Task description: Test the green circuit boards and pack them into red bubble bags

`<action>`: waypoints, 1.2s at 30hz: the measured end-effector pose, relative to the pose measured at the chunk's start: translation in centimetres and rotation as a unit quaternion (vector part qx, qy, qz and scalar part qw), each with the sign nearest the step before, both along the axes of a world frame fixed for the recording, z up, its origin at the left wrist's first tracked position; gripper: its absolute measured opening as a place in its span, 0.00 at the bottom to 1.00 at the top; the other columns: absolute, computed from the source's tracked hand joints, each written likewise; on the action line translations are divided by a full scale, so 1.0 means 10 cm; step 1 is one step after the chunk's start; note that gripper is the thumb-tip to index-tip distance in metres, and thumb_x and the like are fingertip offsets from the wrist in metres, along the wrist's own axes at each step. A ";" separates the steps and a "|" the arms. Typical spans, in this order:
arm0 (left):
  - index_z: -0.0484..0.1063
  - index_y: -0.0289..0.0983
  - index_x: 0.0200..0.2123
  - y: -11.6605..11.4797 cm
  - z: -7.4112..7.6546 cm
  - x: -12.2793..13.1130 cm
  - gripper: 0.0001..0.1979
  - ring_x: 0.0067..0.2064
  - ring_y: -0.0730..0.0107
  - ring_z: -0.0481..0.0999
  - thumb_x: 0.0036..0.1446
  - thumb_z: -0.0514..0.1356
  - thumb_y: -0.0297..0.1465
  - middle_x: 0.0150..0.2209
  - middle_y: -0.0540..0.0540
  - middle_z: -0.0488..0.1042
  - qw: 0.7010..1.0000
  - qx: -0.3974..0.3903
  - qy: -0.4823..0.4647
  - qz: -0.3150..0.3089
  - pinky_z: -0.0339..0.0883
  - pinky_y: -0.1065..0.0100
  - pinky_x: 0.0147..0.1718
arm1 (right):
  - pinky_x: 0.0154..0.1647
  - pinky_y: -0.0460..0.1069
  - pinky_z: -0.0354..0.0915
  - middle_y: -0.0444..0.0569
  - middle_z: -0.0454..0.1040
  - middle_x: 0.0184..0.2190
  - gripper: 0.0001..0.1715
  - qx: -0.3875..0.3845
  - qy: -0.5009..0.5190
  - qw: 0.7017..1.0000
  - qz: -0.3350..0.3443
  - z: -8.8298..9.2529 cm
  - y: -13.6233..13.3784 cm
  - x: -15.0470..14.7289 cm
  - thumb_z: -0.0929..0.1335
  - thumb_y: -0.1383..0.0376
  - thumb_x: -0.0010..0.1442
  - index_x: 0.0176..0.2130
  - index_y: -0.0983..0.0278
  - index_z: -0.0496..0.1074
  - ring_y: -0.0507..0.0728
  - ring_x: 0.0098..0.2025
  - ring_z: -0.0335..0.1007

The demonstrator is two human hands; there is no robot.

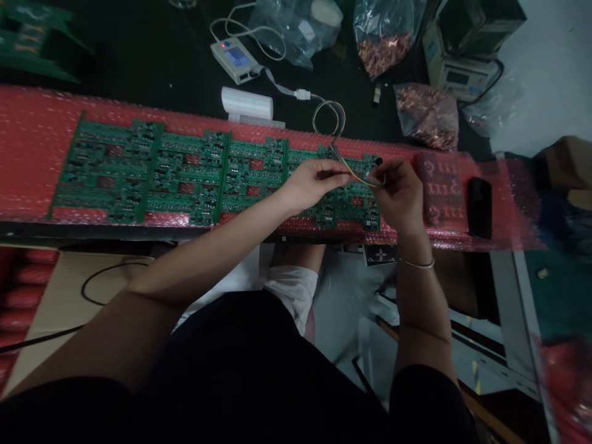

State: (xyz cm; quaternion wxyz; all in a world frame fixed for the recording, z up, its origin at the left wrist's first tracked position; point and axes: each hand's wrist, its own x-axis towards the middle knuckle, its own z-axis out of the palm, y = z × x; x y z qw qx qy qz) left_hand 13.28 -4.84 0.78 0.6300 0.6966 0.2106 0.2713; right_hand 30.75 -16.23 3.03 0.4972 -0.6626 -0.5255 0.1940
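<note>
A thin cable of several coloured wires (pixel 343 117) runs from a white connector (pixel 302 94) down to my hands. My right hand (pixel 398 192) is closed, pinching the wires close to their end, where a small black piece (pixel 379 161) shows above the fingers. My left hand (pixel 311 185) has its thumb and forefinger closed around the same wires, a little to the left. Beneath both hands lies a row of green circuit boards (pixel 185 179), spread on red bubble wrap (pixel 28 154). The fingers partly hide the wire end.
Behind the boards sit a small white device with a lit screen (pixel 235 58) and a white roll (pixel 247 103). Bags of copper-coloured parts (pixel 428 114) lie at the back right, near a boxy instrument (pixel 457 68). A black phone-like object (pixel 480 206) rests at the right.
</note>
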 end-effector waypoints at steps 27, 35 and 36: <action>0.66 0.30 0.65 0.04 -0.11 -0.13 0.27 0.69 0.47 0.67 0.66 0.62 0.34 0.66 0.32 0.69 0.865 0.443 0.229 -0.058 0.61 0.49 0.66 | 0.41 0.56 0.71 0.50 0.78 0.36 0.06 -0.054 -0.158 0.985 0.037 -0.22 0.43 0.34 0.71 0.64 0.61 0.40 0.59 0.72 0.58 0.36 0.73; 0.70 0.28 0.62 -0.11 0.12 0.03 0.21 0.63 0.52 0.73 0.73 0.55 0.35 0.58 0.32 0.77 0.807 0.523 0.257 -0.095 0.60 0.54 0.64 | 0.25 0.48 0.60 0.41 0.72 0.21 0.17 0.020 -0.032 0.995 -0.088 -0.01 0.27 0.69 0.73 0.52 0.64 0.31 0.60 0.79 0.50 0.22 0.63; 0.70 0.28 0.62 -0.12 0.15 0.09 0.22 0.63 0.51 0.73 0.73 0.55 0.36 0.58 0.32 0.78 0.805 0.525 0.260 -0.094 0.61 0.54 0.62 | 0.24 0.48 0.60 0.41 0.70 0.20 0.19 0.025 -0.032 0.994 -0.103 -0.03 0.26 0.73 0.74 0.49 0.63 0.29 0.60 0.78 0.50 0.22 0.63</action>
